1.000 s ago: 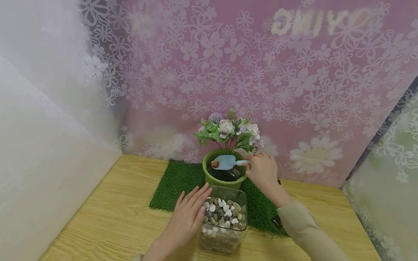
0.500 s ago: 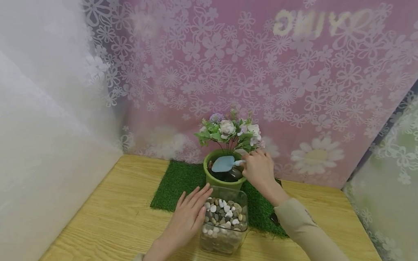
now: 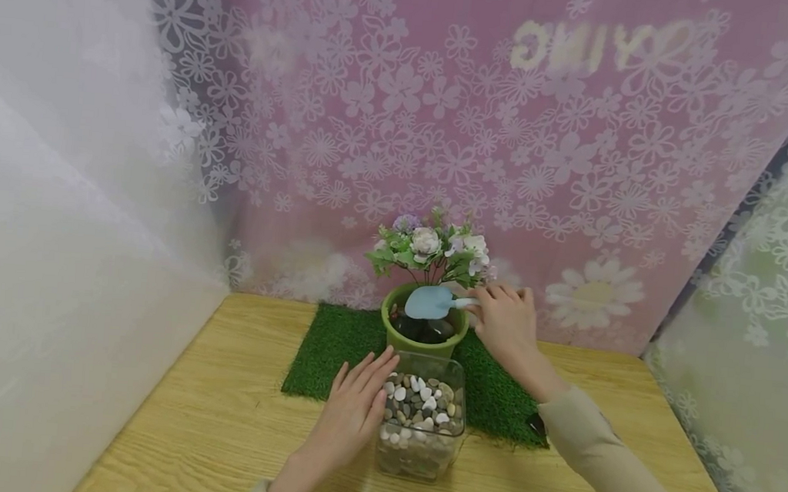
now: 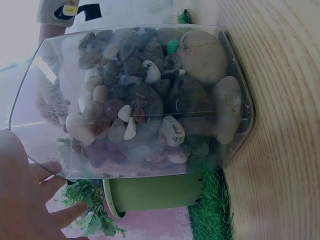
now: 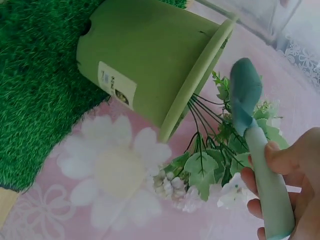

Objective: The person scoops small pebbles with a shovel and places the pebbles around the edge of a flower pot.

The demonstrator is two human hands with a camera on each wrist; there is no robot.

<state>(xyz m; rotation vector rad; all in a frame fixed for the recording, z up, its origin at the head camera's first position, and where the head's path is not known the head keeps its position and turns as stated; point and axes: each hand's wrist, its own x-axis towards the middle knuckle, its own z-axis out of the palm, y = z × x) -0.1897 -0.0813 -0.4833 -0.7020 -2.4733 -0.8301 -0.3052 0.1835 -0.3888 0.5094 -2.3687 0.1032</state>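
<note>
My right hand (image 3: 507,326) grips the pale handle of a small blue garden trowel (image 3: 429,302), its blade above the mouth of a green flower pot (image 3: 422,349). In the right wrist view, thumb and fingers wrap the handle of the trowel (image 5: 270,185), and the blade stands just off the pot's rim. Large dark stones (image 3: 439,331) lie inside the pot, around stems of white and lilac flowers (image 3: 427,242). My left hand (image 3: 349,411) rests with straight fingers at the left rim of a clear square container (image 3: 424,431) of mixed pebbles (image 3: 421,403).
A green artificial grass mat (image 3: 330,357) lies under the pot on the wooden table (image 3: 207,417). Near the mat's right edge is a small dark object (image 3: 537,424), partly behind the right sleeve (image 3: 581,431). A pink floral curtain (image 3: 375,136) hangs close behind the flowers.
A reddish-brown pebble lay on the trowel's blade a second ago; the blade then tipped leftward over the pot and now carries no pebble. The right hand has drawn back rightward. The left hand stays put.
</note>
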